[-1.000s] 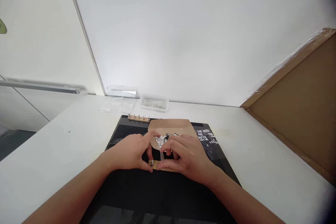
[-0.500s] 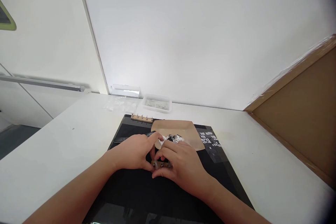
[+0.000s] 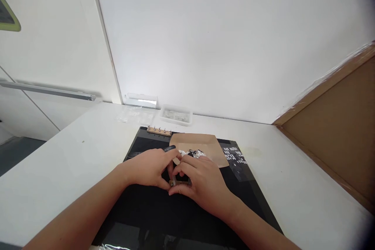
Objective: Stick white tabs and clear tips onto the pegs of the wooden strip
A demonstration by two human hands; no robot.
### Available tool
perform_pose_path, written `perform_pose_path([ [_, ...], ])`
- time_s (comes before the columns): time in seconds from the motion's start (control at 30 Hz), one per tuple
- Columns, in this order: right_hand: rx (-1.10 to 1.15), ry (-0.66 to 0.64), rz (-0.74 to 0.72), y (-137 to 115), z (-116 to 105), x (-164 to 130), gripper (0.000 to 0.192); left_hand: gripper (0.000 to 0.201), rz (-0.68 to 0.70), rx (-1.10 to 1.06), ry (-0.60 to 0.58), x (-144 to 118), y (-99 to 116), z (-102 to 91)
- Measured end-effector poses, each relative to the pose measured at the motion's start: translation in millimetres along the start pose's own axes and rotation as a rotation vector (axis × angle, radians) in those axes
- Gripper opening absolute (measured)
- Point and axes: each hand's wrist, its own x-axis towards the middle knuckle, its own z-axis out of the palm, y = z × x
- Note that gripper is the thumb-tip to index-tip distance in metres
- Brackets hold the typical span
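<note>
- Left hand [image 3: 149, 168] and right hand [image 3: 202, 181] meet at mid-mat, fingers curled tight, pinching a small wooden strip [image 3: 179, 183].
- Clear tray [image 3: 176, 115] at the tabletop's far edge holds small pale parts.
- Brown paper [image 3: 202, 144] carries loose white pieces.
- Black mat [image 3: 164, 211] lies bare toward the near edge.

A glossy black mat [image 3: 152, 215] is reflecting light on the smooth, matt white tabletop [image 3: 58, 164]. On the mat's far edge a small pale wooden strip [image 3: 159, 131] is carrying shiny metal pegs. Beside it, matt brown kraft paper [image 3: 202, 143] is lying flat. Beyond the mat, a clear plastic tray [image 3: 176, 115] is gleaming.
</note>
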Motion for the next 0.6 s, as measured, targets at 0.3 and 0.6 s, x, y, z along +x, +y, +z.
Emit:
perform_pose_path([
  [0.3, -0.014, -0.041, -0.02, -1.5, -2.0, 0.5, 0.044, 0.058, 0.043, -0.113, -0.019, 2.4, -9.6, 1.6],
  [0.6, -0.026, -0.07, -0.033, -0.9, 2.2, -0.2, 0.045, 0.057, 0.047, -0.135, -0.03, 2.9, -9.7, 0.5],
])
